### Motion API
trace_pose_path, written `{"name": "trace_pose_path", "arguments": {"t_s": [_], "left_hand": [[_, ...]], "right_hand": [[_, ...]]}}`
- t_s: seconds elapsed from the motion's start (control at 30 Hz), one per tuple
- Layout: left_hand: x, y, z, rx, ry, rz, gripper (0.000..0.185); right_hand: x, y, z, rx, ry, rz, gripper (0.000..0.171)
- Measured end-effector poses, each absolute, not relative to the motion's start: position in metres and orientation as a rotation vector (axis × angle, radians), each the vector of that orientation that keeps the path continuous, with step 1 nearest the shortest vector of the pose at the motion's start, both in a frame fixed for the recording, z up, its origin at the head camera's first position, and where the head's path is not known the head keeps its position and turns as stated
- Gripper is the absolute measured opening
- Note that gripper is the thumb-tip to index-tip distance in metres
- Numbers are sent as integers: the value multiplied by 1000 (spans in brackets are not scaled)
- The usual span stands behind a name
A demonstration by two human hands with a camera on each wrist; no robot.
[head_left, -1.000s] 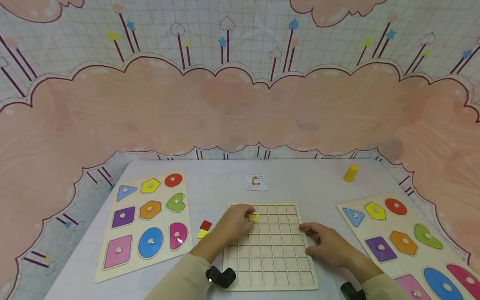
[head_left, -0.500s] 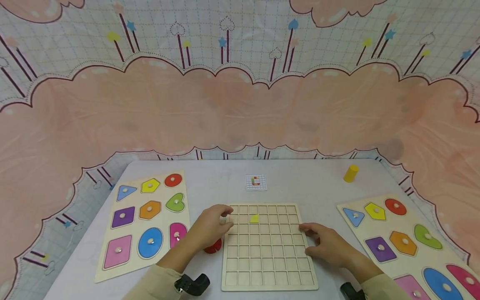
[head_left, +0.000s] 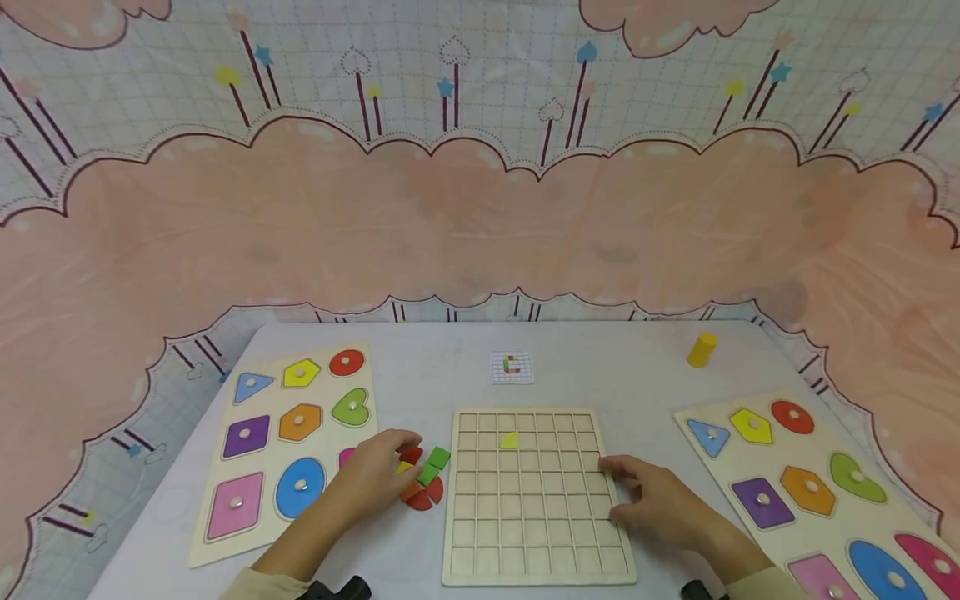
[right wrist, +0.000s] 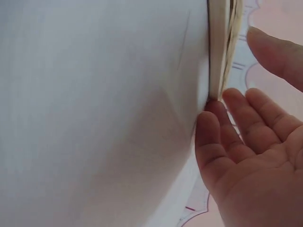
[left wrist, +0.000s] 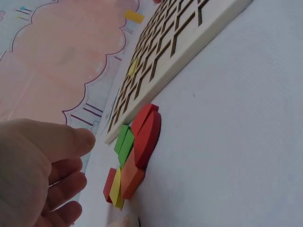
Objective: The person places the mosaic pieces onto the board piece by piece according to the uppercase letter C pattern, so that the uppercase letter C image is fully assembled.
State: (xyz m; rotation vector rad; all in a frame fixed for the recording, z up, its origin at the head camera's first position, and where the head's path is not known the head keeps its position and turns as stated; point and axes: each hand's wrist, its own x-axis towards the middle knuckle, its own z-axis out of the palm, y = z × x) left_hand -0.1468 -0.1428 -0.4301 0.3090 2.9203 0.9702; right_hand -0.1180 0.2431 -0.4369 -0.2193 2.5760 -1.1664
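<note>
My left hand (head_left: 375, 475) hovers at the loose pile of small wooden pieces, fingers loosely bent, nothing visible in its grasp. The pile holds green blocks (head_left: 438, 457), red rounded pieces (head_left: 435, 490), an orange piece (left wrist: 131, 178), a yellow piece (left wrist: 117, 190) and a red block (left wrist: 109, 183). To its right lies the wooden grid board (head_left: 540, 507), with one yellow piece (head_left: 509, 440) in an upper cell. Along the board's right edge rests my right hand (head_left: 663, 507); its relaxed fingertips touch the rim, and its thumb stands apart in the right wrist view.
Knobbed shape boards lie at left (head_left: 288, 446) and right (head_left: 817, 450), the right one close to my forearm. Behind the grid are a small pattern card (head_left: 512, 367) and a standing yellow cylinder (head_left: 702, 350). A patterned cloth (head_left: 480, 225) hangs beyond the table.
My left hand has left the yellow piece on the grid and moved left, down to the loose pieces. The right hand has stayed at the board's edge.
</note>
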Motion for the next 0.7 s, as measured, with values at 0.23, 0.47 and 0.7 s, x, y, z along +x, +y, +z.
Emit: {"name": "trace_pose_path", "arguments": {"t_s": [0.23, 0.47, 0.7], "left_hand": [[-144, -150, -434, 280, 2892, 994, 38], [-147, -155, -435, 274, 2899, 951, 39], [-154, -154, -437, 277, 2904, 915, 38]], "right_hand": [[-116, 245, -441, -223, 2610, -1139, 65], [-116, 245, -441, -222, 2579, -1180, 68], [-115, 245, -440, -167, 2575, -1186, 67]]}}
